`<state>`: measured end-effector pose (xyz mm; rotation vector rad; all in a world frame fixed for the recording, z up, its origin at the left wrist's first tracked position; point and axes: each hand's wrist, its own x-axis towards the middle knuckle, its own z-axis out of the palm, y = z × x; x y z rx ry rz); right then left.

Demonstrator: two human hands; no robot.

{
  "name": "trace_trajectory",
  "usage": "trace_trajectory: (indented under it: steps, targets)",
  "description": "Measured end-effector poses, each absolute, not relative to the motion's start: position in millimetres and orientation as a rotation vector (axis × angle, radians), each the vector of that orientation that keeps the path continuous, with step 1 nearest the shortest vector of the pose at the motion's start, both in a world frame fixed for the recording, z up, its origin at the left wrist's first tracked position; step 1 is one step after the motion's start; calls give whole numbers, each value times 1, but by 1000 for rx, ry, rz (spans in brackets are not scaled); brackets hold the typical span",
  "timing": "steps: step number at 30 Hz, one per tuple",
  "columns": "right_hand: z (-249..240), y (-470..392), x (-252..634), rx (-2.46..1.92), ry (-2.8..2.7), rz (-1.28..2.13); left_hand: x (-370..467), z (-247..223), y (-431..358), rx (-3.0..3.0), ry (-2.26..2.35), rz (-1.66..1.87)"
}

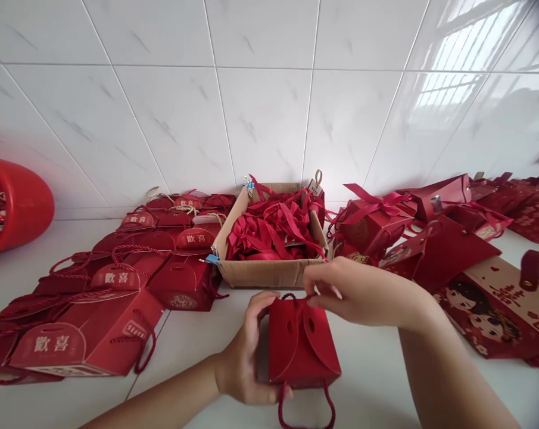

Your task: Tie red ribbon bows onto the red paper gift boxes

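A small red gift box (298, 345) stands on the white surface in front of me, with two rounded, slotted flaps on its near top. One red rope handle (329, 411) hangs down at its front, and a second loop shows at its back edge. My left hand (246, 363) is wrapped round the box's left side, thumb at the front and fingers towards the back. My right hand (340, 292) pinches at the box's back right top edge. What lies between those fingertips, a flap or something thin and red, is hidden.
Directly behind is a cardboard box (264, 274) full of red ribbons (273, 229), with blue clips on its rim. Rows of red gift boxes (126, 277) fill the left, beside a red bucket (32, 202). More boxes and printed bags (497, 310) crowd the right. A tiled wall (264, 119) closes the back.
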<state>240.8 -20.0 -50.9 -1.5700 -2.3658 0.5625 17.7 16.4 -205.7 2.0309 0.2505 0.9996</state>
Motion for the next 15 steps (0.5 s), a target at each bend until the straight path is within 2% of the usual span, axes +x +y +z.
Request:
trace_trajectory:
  steps: [5,10,15]
  targets:
    - [-49,-14,241,-1705,-1930,194,16,-210,16,2147,84,979]
    - [-63,10,239,-1433,-1651,-36,17,-212,15,2123,63,945]
    - [-72,29,228,-1284,-1744,-75,18,-216,15,2059,-20,865]
